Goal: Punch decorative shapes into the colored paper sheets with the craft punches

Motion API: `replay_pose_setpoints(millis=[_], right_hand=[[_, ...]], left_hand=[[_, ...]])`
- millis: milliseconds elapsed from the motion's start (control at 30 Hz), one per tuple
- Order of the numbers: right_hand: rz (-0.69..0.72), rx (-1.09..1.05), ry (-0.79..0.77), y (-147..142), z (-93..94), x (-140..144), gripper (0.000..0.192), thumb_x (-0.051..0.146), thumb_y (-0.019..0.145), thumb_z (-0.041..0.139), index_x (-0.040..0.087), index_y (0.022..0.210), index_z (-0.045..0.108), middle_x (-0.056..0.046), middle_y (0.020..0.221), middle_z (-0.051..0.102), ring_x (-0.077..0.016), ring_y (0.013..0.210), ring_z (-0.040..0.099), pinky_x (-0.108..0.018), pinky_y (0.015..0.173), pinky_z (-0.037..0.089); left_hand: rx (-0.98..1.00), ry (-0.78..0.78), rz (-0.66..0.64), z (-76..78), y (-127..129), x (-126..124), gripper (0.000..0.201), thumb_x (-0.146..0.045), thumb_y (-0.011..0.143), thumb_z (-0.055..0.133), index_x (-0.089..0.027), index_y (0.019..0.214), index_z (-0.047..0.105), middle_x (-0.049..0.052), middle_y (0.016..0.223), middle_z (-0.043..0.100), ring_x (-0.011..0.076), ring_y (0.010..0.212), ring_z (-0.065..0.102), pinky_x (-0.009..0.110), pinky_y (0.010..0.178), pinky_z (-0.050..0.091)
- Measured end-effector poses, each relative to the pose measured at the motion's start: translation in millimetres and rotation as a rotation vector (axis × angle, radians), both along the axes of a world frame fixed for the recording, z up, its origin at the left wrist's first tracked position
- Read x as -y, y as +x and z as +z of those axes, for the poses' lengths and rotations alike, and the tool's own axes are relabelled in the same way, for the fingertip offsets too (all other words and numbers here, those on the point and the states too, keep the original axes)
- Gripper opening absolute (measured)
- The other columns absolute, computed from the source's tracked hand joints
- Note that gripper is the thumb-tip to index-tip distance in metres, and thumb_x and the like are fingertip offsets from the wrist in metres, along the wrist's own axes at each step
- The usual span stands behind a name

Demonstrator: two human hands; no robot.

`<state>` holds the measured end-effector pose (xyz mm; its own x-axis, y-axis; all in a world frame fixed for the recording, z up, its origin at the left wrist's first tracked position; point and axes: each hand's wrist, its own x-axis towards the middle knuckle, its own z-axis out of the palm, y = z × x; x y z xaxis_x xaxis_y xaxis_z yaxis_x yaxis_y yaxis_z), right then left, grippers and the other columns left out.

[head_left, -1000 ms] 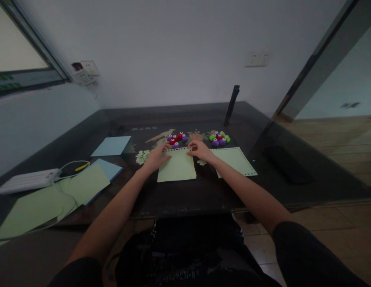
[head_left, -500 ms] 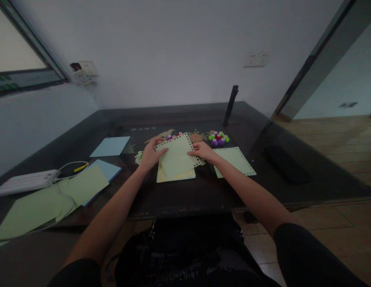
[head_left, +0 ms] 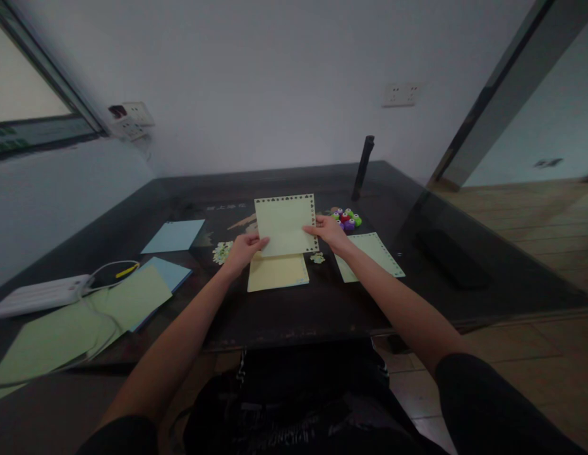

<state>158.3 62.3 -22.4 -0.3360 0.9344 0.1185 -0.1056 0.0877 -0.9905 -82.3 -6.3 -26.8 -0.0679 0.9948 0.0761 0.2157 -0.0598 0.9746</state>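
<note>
Raised green sheet (head_left: 284, 224), punched border

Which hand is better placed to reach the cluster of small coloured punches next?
Probably the right hand: it grips the punched sheet at the edge beside the punches. The left hand holds the far side.

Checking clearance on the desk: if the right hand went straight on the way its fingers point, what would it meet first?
The right hand points left across the held punched sheet; beyond it, probably the left hand.
</note>
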Motion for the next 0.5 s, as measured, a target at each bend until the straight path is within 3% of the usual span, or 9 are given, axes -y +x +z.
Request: replay_pose_setpoints(millis=[133, 267, 500], right_hand=[[0.045, 0.041, -0.03, 0.1, 2.9, 3.9, 0.028, 0.023, 0.063, 0.074, 0.014, 0.089, 0.068, -0.008, 0.089, 0.072, -0.018, 0.077, 0.066, -0.036, 0.079, 0.053], [0.101, 0.144, -0.029, 2.8, 2.7, 4.9, 0.019, 0.026, 0.065, 0.074, 0.013, 0.078, 0.068, -0.008, 0.078, 0.071, -0.0165, 0.068, 0.063, -0.032, 0.069, 0.053], [0.034, 0.396, 0.084, 7.5, 5.2, 6.1, 0.024, 0.03, 0.064, 0.075, 0.015, 0.055, 0.058, 0.0, 0.05, 0.056, -0.0112, 0.05, 0.05, -0.026, 0.051, 0.043]], left_hand=[[-0.02, 0.036, 0.021, 0.0, -1.3, -0.8, 0.043, -0.053, 0.061, 0.072, -0.013, 0.079, 0.068, 0.008, 0.079, 0.072, 0.0212, 0.071, 0.064, 0.032, 0.066, 0.05], [-0.057, 0.059, 0.04, -1.5, -3.1, -3.1, 0.041, -0.053, 0.063, 0.071, -0.014, 0.076, 0.068, 0.007, 0.076, 0.071, 0.02, 0.069, 0.064, 0.03, 0.063, 0.049], [-0.118, 0.078, 0.019, -6.3, -3.7, -4.6, 0.04, -0.052, 0.069, 0.066, -0.014, 0.081, 0.067, 0.006, 0.078, 0.072, 0.0199, 0.069, 0.064, 0.03, 0.06, 0.049]])
